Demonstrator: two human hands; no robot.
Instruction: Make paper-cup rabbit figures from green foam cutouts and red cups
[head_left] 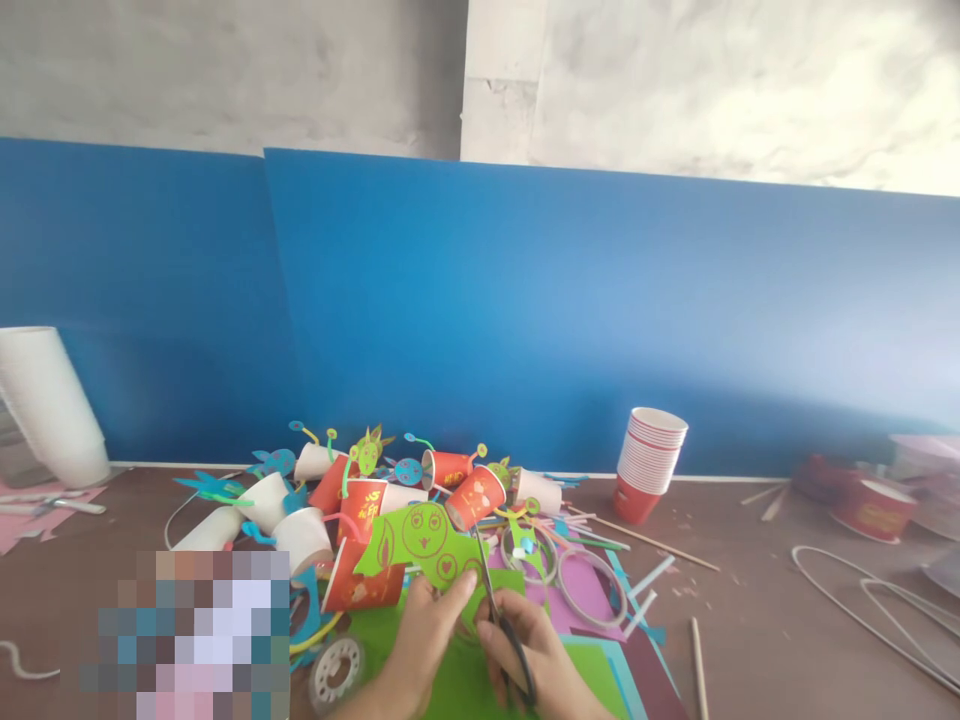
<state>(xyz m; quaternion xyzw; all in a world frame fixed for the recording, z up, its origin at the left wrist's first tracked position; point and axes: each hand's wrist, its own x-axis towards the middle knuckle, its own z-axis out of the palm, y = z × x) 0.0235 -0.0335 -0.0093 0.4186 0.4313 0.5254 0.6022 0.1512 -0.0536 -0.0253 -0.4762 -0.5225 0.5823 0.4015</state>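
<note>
While the left hand (424,630) pinches the lower edge of a green foam cut-out with a drawn round face (420,540), holding it up off the table so the blades can reach it, the right hand (536,655) is closed through the handles of dark-handled metal scissors (499,620), blades pointing up into the green sheet. The cut-out sits at the near centre of the brown table (757,620), above loose green and purple foam sheets (592,600). Just behind lies a heap of red and white paper cups with foam ears (390,490), crowding the work. A stack of red paper cups (649,462) stands well apart to the right, thin wooden sticks (697,665) nearby.
</note>
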